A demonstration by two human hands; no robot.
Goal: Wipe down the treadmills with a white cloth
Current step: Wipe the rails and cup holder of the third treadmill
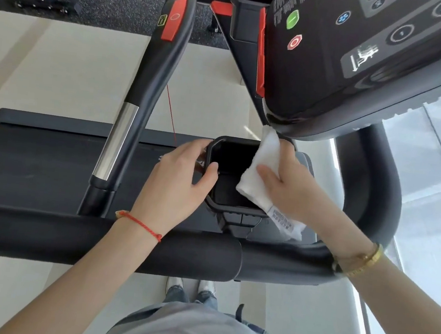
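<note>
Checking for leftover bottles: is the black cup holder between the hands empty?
Apparently empty: the cup holder shows only dark walls and floor. The white cloth drapes over its right rim, hiding that corner.

No legible words. Console (363, 59) carries icons only: green button (292, 19), red stop octagon (294, 42), fan symbol (343, 17), incline-runner pictogram (363, 56). Cloth tag (283, 223) print unreadable.
</note>
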